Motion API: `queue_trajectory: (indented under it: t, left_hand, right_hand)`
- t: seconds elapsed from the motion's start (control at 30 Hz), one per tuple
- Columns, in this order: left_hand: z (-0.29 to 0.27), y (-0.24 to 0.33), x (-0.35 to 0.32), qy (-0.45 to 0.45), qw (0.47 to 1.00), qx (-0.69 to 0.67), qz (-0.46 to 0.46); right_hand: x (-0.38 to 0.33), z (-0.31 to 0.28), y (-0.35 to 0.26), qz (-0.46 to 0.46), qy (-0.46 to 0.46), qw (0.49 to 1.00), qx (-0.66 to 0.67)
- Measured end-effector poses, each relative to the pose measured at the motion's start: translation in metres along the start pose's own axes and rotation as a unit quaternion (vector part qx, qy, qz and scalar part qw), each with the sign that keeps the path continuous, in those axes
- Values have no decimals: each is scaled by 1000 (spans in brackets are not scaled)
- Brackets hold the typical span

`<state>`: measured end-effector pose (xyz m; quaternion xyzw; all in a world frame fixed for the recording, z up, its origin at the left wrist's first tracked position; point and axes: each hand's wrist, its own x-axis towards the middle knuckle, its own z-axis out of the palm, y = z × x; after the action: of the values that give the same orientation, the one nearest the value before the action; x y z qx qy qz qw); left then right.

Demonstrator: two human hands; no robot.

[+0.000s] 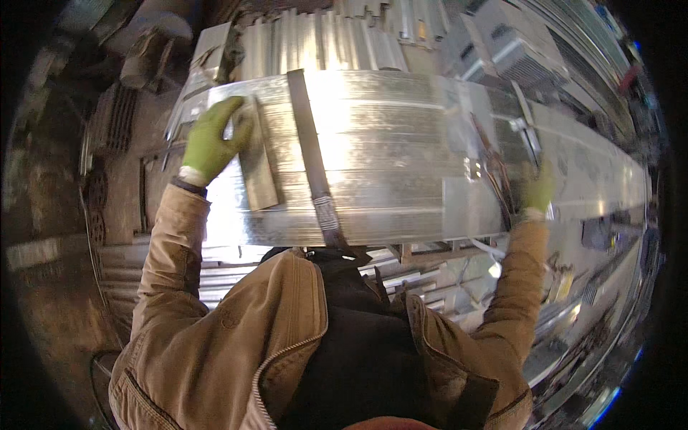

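Observation:
A long stack of shiny sheet metal [387, 150] lies across the view in front of me, bound by a dark strap [308, 136]. My left hand [213, 140], in a green glove, is at the stack's left end. Its fingers and thumb are curved with a gap between them. The thumb side meets the edge of a flat grey bar [261, 165] lying on top. Farther right, my right hand [537, 190], also gloved in green, is smeared by motion beside the stack. Near it are a pale metal strip [527, 132] and thin brown straps [493, 161]; its fingers cannot be made out.
Long metal channels [315, 43] stand beyond the stack. More bundled metal [527, 61] lies at the far right, and loose strips [459, 287] lie below on the near side. Dark round machinery [147, 57] is at the far left.

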<state>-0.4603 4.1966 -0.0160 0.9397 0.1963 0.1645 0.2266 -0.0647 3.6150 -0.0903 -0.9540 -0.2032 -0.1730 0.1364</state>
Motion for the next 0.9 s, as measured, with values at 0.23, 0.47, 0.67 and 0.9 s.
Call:
queue_trajectory:
  t: [0.23,0.47,0.67,0.9]
  left_hand:
    - [15,-120,-133,-50,914,-240,-322]
    - [59,-118,-159,-17,926,-222,-305]
    - [21,-102,-147,-112,912,-182,-350]
    - [-25,-95,-159,22,853,-518,-66]
  right_hand:
    - [77,61,117,164,-216,954,-132]
    - [60,23,45,217,-200,942,159]
    - [-38,-41,-231,154,-88,891,417]
    - [-197,-47,-579,-84,-197,876,431]
